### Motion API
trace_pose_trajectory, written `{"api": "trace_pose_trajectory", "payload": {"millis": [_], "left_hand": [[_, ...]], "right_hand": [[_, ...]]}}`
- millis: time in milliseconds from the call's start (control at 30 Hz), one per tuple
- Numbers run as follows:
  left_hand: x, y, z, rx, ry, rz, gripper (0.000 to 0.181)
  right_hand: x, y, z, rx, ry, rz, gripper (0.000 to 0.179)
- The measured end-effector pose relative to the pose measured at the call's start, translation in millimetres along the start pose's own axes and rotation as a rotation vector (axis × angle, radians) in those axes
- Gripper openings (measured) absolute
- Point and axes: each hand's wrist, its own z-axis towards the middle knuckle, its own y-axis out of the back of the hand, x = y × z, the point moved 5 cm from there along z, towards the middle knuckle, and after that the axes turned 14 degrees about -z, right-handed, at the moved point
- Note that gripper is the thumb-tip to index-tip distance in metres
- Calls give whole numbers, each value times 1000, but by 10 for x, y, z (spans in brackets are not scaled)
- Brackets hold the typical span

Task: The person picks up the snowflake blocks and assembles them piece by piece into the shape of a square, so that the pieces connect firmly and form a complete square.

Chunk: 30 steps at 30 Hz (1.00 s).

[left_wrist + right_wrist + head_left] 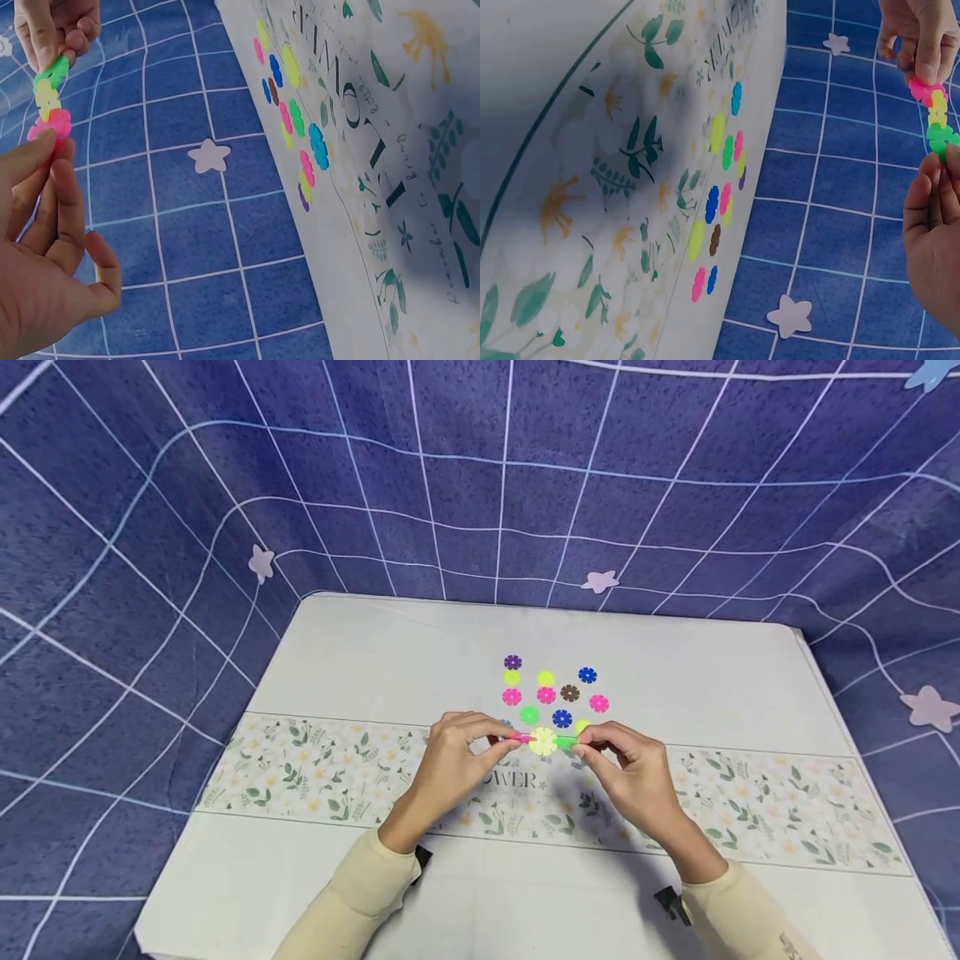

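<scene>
Both hands hold a short chain of three joined snowflake discs above the table. My left hand (462, 756) pinches the pink disc (49, 126) at one end between thumb and fingers. At the other end, the green disc (942, 138) is pinched by my right hand (626, 768). Between them the yellow disc (543, 741) faces up in the head view, its slots joined to the edges of the other two. In the left wrist view the pink and green discs stand on either side of the yellow one.
Several loose discs lie on the table just beyond the hands, among them a purple disc (513, 662), a brown disc (570, 693) and a blue disc (587, 675). A floral band with lettering crosses the white table cover (390, 652). Blue grid-patterned cloth (465, 493) rises behind.
</scene>
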Motion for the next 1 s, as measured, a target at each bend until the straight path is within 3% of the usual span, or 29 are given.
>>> {"api": "trace_pose_trajectory", "payload": {"millis": [567, 767, 1000], "left_hand": [[-19, -71, -26, 16, -18, -38, 7], [5, -66, -15, 31, 5, -41, 8], [10, -47, 26, 74, 73, -125, 13]], "right_hand": [[-8, -10, 9, -28, 18, 16, 21], [-17, -25, 5, 2, 7, 44, 19], [-54, -49, 1, 16, -68, 67, 13]]}}
